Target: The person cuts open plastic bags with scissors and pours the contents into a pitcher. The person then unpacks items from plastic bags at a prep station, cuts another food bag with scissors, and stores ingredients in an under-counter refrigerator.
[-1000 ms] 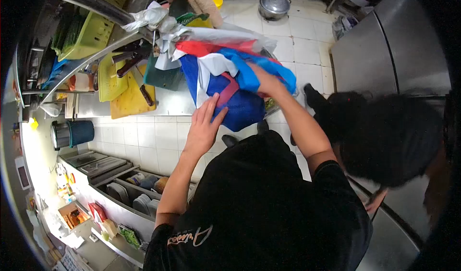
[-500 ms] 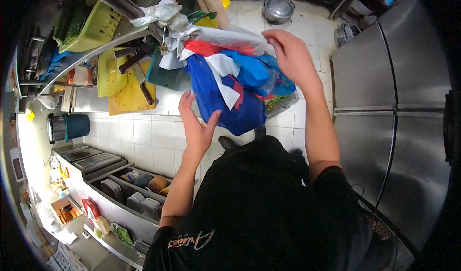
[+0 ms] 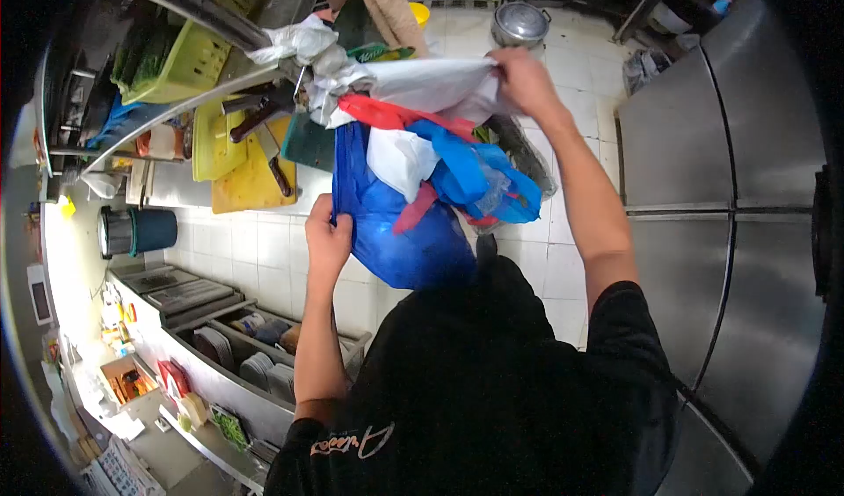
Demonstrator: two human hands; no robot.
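Note:
A bunch of plastic bags hangs from the metal rail at the counter's end. My left hand (image 3: 327,237) is closed on the edge of the dark blue plastic bag (image 3: 404,248), which bulges below the others. Farther right, my right hand (image 3: 526,81) grips the white plastic bag (image 3: 435,81) and stretches it out sideways. Between my hands lie a red bag (image 3: 376,109), a crumpled white piece (image 3: 400,157) and a light blue bag (image 3: 462,166). Knotted white plastic (image 3: 303,43) ties the bunch to the rail. What the bags contain is mostly hidden.
On the counter at left are a yellow cutting board (image 3: 255,184), knives (image 3: 280,178), a green board (image 3: 309,142) and a yellow-green basket (image 3: 180,65) of green vegetables. A lidded pot (image 3: 520,25) stands on the tiled floor. Steel refrigerator doors (image 3: 677,153) rise at right.
My left hand has closed on the blue bag's edge, moving slightly left and down. My right hand has taken hold of the white bag and pulled it taut. The blue bag's bottom hangs lower.

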